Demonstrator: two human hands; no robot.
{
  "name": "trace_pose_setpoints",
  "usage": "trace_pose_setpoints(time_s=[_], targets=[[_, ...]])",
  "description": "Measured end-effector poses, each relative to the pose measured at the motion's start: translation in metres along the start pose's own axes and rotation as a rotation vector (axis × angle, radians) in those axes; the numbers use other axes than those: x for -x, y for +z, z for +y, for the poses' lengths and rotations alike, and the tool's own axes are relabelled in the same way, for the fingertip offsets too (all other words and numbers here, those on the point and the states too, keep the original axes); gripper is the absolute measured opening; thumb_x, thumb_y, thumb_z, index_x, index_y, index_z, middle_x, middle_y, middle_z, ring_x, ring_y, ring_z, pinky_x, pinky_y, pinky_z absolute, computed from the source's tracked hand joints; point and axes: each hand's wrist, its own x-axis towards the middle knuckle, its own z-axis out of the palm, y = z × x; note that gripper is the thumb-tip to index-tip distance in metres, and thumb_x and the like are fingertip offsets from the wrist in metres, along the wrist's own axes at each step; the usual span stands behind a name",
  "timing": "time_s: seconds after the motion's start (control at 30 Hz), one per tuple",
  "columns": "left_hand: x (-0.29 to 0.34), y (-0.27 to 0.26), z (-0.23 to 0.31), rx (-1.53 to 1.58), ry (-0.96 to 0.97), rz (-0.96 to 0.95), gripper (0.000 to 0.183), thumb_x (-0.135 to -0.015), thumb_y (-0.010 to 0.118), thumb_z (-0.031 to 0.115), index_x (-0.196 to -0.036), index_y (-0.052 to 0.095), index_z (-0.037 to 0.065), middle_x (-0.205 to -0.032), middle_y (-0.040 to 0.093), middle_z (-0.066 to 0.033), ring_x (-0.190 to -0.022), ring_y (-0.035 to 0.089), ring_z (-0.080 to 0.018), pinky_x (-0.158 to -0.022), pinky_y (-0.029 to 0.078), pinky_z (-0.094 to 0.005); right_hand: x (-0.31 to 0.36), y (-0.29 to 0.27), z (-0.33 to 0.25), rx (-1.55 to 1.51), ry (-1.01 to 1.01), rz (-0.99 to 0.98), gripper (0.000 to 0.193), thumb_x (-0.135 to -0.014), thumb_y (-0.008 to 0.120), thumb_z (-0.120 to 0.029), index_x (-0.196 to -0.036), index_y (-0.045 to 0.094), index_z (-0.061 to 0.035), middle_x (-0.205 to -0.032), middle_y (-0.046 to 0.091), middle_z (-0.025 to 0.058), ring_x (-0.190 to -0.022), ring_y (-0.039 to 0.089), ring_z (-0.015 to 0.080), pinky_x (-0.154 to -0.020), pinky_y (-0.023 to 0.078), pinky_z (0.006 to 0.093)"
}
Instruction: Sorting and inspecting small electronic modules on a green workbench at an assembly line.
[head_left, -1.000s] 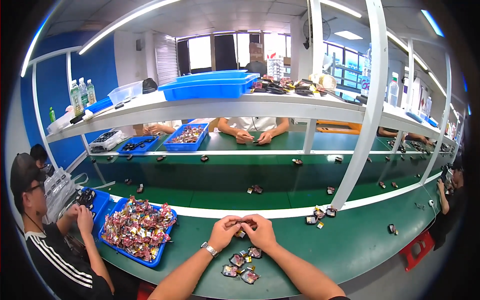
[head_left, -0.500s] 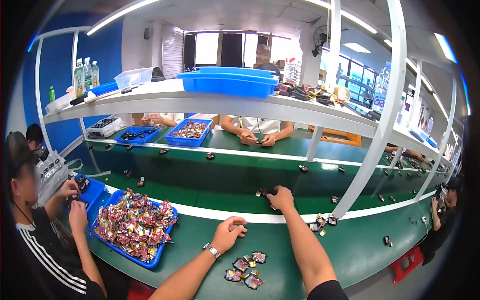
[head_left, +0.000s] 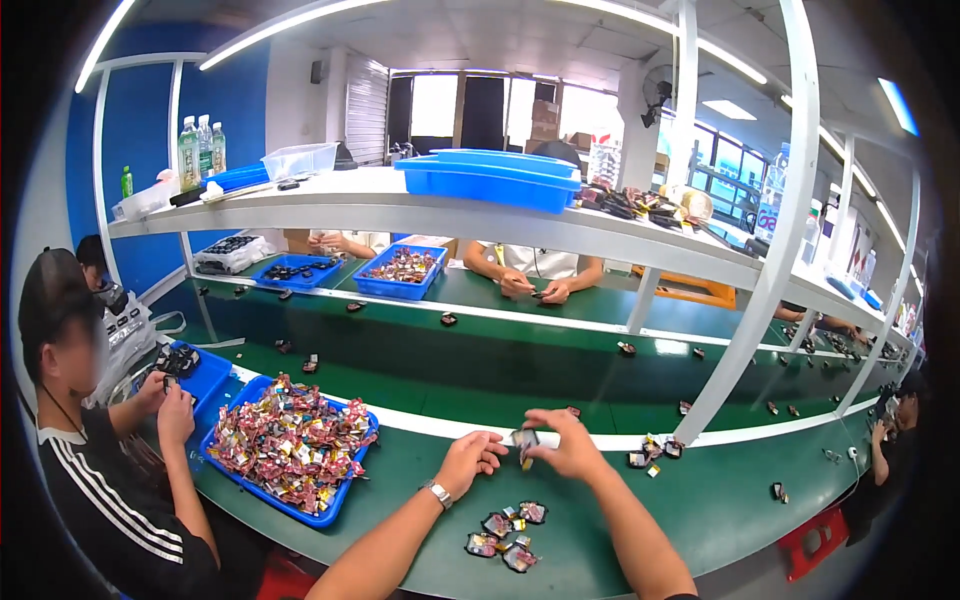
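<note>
Watching both hands over the green tabletop (head_left: pixel 405 535), we have our eyes on one small module (head_left: pixel 524 440), clear-faced with a dark edge and a yellowish tab hanging below. It's up off the surface, near the white rail (head_left: pixel 612 441), and the right hand (head_left: pixel 572 449) has it: that grip is closed, thumb and fingers pinching the piece at its right side.

Here's the relation that counts: the module sits in the gap between the two hands, left of the right palm and just to the right of the left hand's (head_left: pixel 468 463) fingertips. The right is plainly nearer, since it does the holding; whether the left touches, we can't tell. The left grip is loosely curled, and we see nothing in it. The module's long axis seems to run roughly up and down our view, though blur keeps us from being sure.

Below the hands, nearer us, four similar modules (head_left: pixel 519 558) lie in a loose group. Off to the left, well apart, we've got the heaped blue bin (head_left: pixel 322 519).
</note>
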Motion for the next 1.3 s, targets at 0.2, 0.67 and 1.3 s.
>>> trace_pose_setpoints(time_s=[0.2,0.67,1.3], targets=[[0.003,0.007,0.013,-0.014,-0.164,-0.358,0.03,-0.101,0.047,0.023,-0.116,0.06,0.0,-0.089,0.062,-0.0028,-0.074,0.057,-0.0103,-0.067,0.049,-0.027,0.032,0.02,-0.028,-0.01,0.009,-0.07,0.058,-0.073,0.078,-0.012,-0.128,0.057,-0.0097,-0.124,0.058,0.011,-0.116,0.052,0.0296,-0.101,0.043,0.0375],[0.012,0.008,0.012,-0.114,-0.156,-0.239,0.031,-0.097,0.049,0.006,-0.127,0.051,-0.001,-0.11,0.063,-0.0112,-0.098,0.065,-0.0184,-0.088,0.056,-0.0343,0.035,0.028,-0.015,0.062,-0.214,-0.005,0.015,-0.076,0.074,-0.01,-0.085,0.063,-0.0075,-0.123,0.056,0.0115,-0.117,0.051,0.0316,-0.096,0.045,0.04],[0.011,0.016,0.012,-0.072,-0.227,-0.363,0.03,-0.097,0.048,0.004,-0.126,0.05,0.0,-0.113,0.058,-0.0098,-0.105,0.061,-0.0191,-0.092,0.055,-0.0365,0.041,0.027,-0.011,-0.006,-0.139,-0.07,0.015,-0.078,0.072,-0.014,-0.09,0.07,-0.0073,-0.131,0.054,0.0112,-0.122,0.047,0.0315,-0.102,0.04,0.0412]])
